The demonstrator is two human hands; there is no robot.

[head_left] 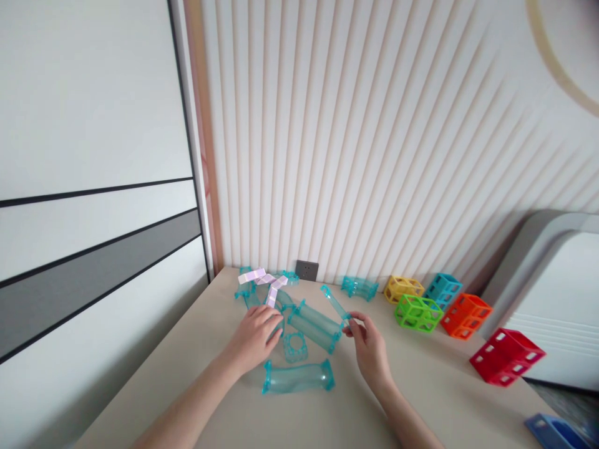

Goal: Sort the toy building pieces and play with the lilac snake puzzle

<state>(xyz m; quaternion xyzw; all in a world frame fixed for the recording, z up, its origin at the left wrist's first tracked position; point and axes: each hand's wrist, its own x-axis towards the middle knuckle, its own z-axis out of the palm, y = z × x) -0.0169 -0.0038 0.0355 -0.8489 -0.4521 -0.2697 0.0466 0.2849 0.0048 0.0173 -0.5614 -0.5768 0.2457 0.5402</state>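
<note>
My left hand (256, 337) has its fingers curled over a clear teal curved tube piece (281, 324), which it mostly hides. My right hand (367, 349) pinches one end of a thin teal plastic strip (334, 302) that tilts up and to the left. Between the hands lies a long straight teal tube (316, 324) with flanged ends. A square teal connector with a round hole (295, 347) sits just below it. Nearer to me, another straight teal tube (298, 378) lies across the table.
Several pale purple strips (272, 282) lie over teal pieces at the back left. A short teal tube (359, 287) rests by the wall. To the right stand yellow (403, 289), green (418, 313), blue (443, 291), orange (465, 316) and red (506, 357) open-frame blocks.
</note>
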